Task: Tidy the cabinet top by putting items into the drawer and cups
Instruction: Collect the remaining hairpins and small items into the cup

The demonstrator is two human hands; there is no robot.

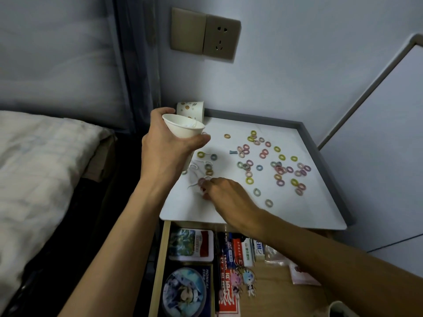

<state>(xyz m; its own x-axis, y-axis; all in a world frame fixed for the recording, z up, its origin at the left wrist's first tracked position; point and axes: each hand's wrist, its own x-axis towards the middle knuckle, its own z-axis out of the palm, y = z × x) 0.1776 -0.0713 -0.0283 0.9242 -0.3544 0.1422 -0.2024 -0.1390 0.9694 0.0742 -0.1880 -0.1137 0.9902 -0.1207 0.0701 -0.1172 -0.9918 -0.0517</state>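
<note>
**A:** From the head view, what are you standing over?

**B:** A bedside cabinet top (229,215), white, with a grey raised rim (251,117) along its back and right edges. It sits in a corner against a pale wall (297,72) that carries a beige switch plate (187,30) and a socket (221,38). A bed (34,175) with a light quilt lies to your left, and a white panel (389,161) leans in from the right.

**A:** And on the surface?

**B:** Small coloured rings (249,180) are scattered over most of it, thickest toward the right. Thin white curled pieces (194,166) lie near the left edge. A spotted cup (191,109) stands in the back left corner.

**A:** Your hands?

**B:** Your left hand (167,145) is wrapped round a white paper cup (183,130), which is raised above the left edge and tilted with its mouth toward the rings. Your right hand (225,194) is low over the front left part, fingers bent down beside a pinkish ring (201,180). I cannot tell whether they pinch anything.

**A:** Below?

**B:** The drawer (160,268) is pulled open. It holds two picture tins (191,244), packets and keychain figures (248,279).
</note>
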